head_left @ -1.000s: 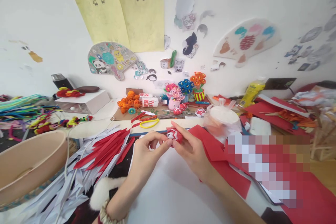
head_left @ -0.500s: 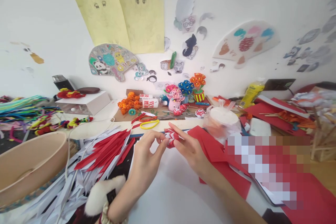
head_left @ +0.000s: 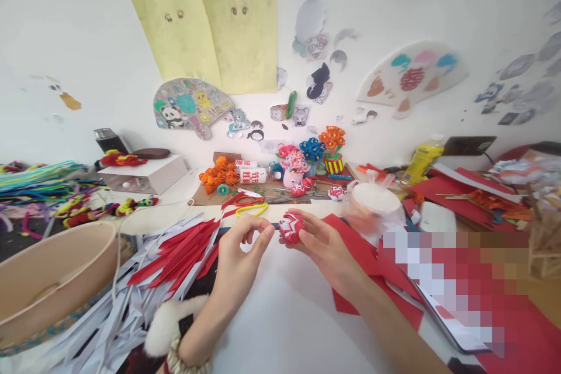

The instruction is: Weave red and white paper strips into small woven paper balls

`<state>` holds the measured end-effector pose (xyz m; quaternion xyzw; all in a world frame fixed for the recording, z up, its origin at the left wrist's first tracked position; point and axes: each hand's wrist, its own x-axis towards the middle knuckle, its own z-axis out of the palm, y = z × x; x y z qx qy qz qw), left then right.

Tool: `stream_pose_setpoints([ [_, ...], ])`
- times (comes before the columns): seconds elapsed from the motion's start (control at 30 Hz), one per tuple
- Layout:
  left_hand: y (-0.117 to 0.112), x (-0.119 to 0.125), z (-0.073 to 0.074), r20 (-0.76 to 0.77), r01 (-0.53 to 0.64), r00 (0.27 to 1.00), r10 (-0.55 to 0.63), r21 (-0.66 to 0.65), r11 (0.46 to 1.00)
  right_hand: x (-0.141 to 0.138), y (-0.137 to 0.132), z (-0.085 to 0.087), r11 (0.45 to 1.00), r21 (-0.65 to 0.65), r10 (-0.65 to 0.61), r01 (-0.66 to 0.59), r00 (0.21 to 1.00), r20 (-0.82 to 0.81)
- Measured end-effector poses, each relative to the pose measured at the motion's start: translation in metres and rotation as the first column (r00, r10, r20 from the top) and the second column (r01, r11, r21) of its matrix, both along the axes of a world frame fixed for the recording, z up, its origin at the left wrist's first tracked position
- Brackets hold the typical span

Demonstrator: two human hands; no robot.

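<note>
A small ball of folded red and white paper (head_left: 291, 227) is held over the white work surface by my right hand (head_left: 329, 248), its fingers curled around the ball's right side. Just left of the ball, my left hand (head_left: 242, 252) has thumb and forefinger pressed together in a pinch. A small gap separates those fingertips from the ball, and whatever they may hold is too small to make out. Similar red and white balls (head_left: 302, 187) lie on the cardboard further back. Red paper strips (head_left: 182, 254) and white paper strips (head_left: 125, 310) are heaped left of my left hand.
A beige oval basin (head_left: 56, 280) stands at the left. Red paper sheets (head_left: 357, 245) lie under and beside my right forearm, near a phone (head_left: 456, 327). A bagged white tub (head_left: 372, 204), yellow-handled scissors (head_left: 252, 209) and pots of craft flowers (head_left: 334, 160) sit behind.
My left fingertips have come away from the ball, moving slightly left. The ball is turned and shows more of its surface in my right hand. The camera view has shifted slightly.
</note>
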<state>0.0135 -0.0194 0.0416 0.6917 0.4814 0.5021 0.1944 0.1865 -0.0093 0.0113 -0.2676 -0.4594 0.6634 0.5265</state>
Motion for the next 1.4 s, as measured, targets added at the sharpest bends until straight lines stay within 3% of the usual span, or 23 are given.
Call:
stream_pose_setpoints([
  [0.1, -0.004, 0.000, 0.002, -0.010, -0.012, 1.000, 0.013, 0.098, 0.995, 0.000, 0.000, 0.000, 0.999, 0.026, -0.022, 0.021, 0.999, 0.030],
  [0.3, -0.010, 0.009, -0.004, -0.170, 0.026, 0.985, 0.020, 0.261, 0.965, -0.002, -0.002, -0.003, 0.997, 0.048, -0.070, 0.065, 0.991, 0.114],
  [0.6, -0.010, 0.011, -0.008, -0.298, -0.094, 0.935, 0.191, 0.311, 0.946, -0.004, -0.003, -0.003, 0.994, 0.091, -0.070, 0.058, 0.989, 0.131],
  [0.73, -0.011, 0.011, -0.011, -0.332, -0.118, 0.885, 0.325, 0.515, 0.849, -0.006, -0.001, -0.006, 0.986, 0.101, -0.143, 0.131, 0.982, 0.124],
  [0.83, -0.012, 0.010, -0.015, -0.433, -0.033, 0.795, 0.425, 0.669, 0.743, -0.007, -0.001, -0.007, 0.977, 0.101, -0.201, 0.190, 0.973, 0.116],
  [0.93, -0.014, 0.009, -0.018, -0.538, 0.066, 0.691, 0.483, 0.712, 0.699, -0.007, -0.001, -0.007, 0.972, 0.099, -0.225, 0.215, 0.970, 0.097],
  [1.03, -0.016, 0.009, -0.018, -0.568, 0.103, 0.664, 0.486, 0.713, 0.693, -0.007, -0.002, -0.007, 0.971, 0.083, -0.230, 0.223, 0.969, 0.086],
  [1.1, -0.016, 0.011, -0.016, -0.547, 0.100, 0.709, 0.446, 0.704, 0.704, -0.007, -0.002, -0.008, 0.968, 0.071, -0.245, 0.239, 0.966, 0.089],
  [1.27, -0.015, 0.014, -0.009, -0.336, -0.026, 0.909, 0.246, 0.544, 0.839, -0.009, -0.002, -0.005, 0.963, 0.089, -0.262, 0.255, 0.962, 0.079],
  [1.4, -0.013, 0.014, -0.007, -0.257, -0.074, 0.948, 0.189, 0.400, 0.914, -0.010, -0.004, -0.003, 0.956, 0.145, -0.267, 0.255, 0.961, 0.077],
])
